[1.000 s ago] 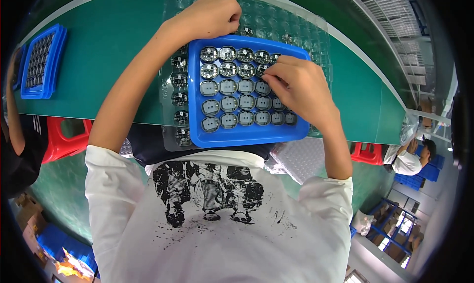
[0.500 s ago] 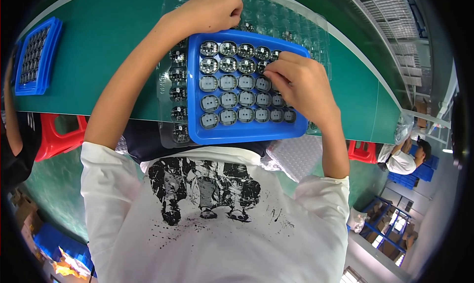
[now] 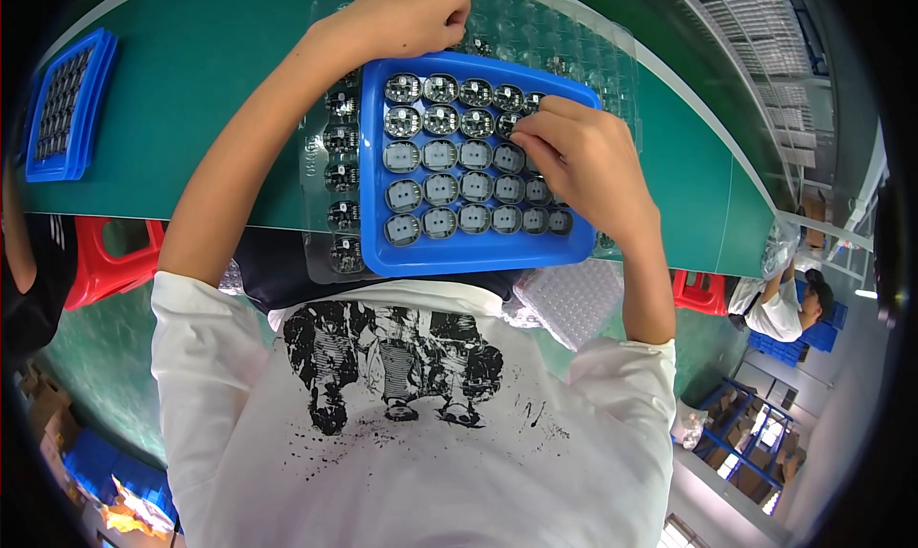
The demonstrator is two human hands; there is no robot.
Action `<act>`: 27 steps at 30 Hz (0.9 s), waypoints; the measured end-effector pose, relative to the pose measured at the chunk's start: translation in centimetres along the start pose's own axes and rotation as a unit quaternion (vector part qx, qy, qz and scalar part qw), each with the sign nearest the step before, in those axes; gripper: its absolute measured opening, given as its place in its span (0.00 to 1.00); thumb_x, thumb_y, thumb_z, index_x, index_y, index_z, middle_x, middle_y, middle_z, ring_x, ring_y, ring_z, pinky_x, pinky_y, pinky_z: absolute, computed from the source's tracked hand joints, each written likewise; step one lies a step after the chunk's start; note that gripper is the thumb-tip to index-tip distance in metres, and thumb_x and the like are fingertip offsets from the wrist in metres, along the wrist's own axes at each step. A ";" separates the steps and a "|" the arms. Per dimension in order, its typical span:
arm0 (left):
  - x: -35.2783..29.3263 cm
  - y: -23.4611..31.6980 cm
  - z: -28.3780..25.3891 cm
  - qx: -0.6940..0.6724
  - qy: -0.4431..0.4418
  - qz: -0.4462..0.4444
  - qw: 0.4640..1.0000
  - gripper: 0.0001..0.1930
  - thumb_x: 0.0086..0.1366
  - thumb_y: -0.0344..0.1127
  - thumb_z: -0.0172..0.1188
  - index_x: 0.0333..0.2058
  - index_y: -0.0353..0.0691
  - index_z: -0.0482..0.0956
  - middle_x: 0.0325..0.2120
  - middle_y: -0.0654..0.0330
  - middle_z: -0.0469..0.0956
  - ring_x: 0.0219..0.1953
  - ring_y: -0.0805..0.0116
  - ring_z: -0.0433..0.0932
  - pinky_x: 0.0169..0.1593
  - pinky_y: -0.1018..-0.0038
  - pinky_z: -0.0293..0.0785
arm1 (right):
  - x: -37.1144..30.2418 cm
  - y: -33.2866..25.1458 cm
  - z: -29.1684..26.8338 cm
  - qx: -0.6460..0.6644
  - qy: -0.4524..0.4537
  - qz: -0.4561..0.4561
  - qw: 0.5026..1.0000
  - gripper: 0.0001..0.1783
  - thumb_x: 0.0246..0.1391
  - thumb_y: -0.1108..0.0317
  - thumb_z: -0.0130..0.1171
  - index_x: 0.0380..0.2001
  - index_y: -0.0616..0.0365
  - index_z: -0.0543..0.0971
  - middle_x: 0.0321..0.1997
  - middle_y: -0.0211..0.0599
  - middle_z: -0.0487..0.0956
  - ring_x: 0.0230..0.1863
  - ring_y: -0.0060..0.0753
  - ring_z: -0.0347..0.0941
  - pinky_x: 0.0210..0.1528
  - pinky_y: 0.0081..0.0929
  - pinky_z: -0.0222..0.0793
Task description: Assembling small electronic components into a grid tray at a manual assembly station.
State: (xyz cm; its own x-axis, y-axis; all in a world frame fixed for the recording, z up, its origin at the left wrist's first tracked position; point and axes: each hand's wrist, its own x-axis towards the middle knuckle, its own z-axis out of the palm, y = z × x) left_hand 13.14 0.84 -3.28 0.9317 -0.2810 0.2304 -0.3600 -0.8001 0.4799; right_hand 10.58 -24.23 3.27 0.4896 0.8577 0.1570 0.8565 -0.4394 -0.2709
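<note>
A blue tray [image 3: 478, 253] holds rows of small rounded modules. The two far rows show circuit boards, such as one round circuit module [image 3: 441, 120]; the nearer rows show grey faces, such as one grey module [image 3: 439, 155]. My right hand [image 3: 591, 161] is over the tray's right side, thumb and fingers pinched at a circuit module [image 3: 507, 123] in the second row, partly covering it. My left hand [image 3: 421, 17] is curled closed beyond the tray's far edge, above a clear plastic blister tray [image 3: 512, 22]; what its fingertips hold, if anything, is hidden.
More circuit modules [image 3: 341, 177] sit in the blister tray along the blue tray's left side. Stacked blue trays [image 3: 67, 108] stand at the left of the green table [image 3: 182, 108]. Red stools [image 3: 115, 266] and other people flank me. Bubble wrap [image 3: 574, 299] lies near my right elbow.
Both hands stay almost where they were, the right still pinched at the same module. The whole view shifts slightly. At far right, a person's arm has lifted a little.
</note>
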 end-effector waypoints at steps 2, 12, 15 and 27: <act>0.0 0.0 0.0 0.001 0.001 -0.002 1.000 0.08 0.58 0.33 0.58 0.29 0.33 0.81 0.24 0.49 0.78 0.30 0.53 0.78 0.38 0.62 0.73 | 0.1 0.1 0.1 0.003 0.001 -0.004 1.000 0.03 0.50 0.73 0.64 0.29 0.60 0.82 0.25 0.38 0.75 0.25 0.45 0.73 0.28 0.38 0.68; -0.6 -0.4 -0.5 -0.023 0.043 0.026 0.998 0.09 0.59 0.34 0.58 0.29 0.32 0.79 0.27 0.48 0.79 0.33 0.51 0.78 0.40 0.61 0.73 | -0.3 0.5 1.4 0.015 0.007 -0.007 1.000 0.03 0.51 0.73 0.63 0.30 0.60 0.81 0.26 0.39 0.76 0.27 0.47 0.74 0.29 0.39 0.69; -1.8 1.5 -2.9 -0.106 0.094 0.003 0.990 0.09 0.60 0.33 0.58 0.29 0.31 0.79 0.26 0.48 0.79 0.31 0.53 0.79 0.38 0.63 0.74 | -0.6 0.3 1.9 0.009 0.018 -0.011 1.000 0.03 0.51 0.73 0.63 0.29 0.60 0.81 0.26 0.39 0.76 0.27 0.47 0.73 0.30 0.39 0.69; -13.2 9.2 -2.5 0.027 0.140 0.020 0.990 0.09 0.51 0.24 0.66 0.31 0.38 0.77 0.29 0.60 0.72 0.35 0.59 0.70 0.40 0.65 0.66 | -0.6 1.0 1.5 -0.034 0.045 -0.049 0.997 0.05 0.49 0.72 0.66 0.31 0.60 0.82 0.26 0.37 0.77 0.27 0.45 0.74 0.30 0.37 0.69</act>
State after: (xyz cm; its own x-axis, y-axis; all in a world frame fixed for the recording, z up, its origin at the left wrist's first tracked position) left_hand -2.64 -1.51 0.19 0.8644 -0.1608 0.4764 -0.3854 -0.8204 0.4223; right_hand 10.89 -24.72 1.47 0.4132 0.8715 0.2640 0.9085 -0.3745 -0.1855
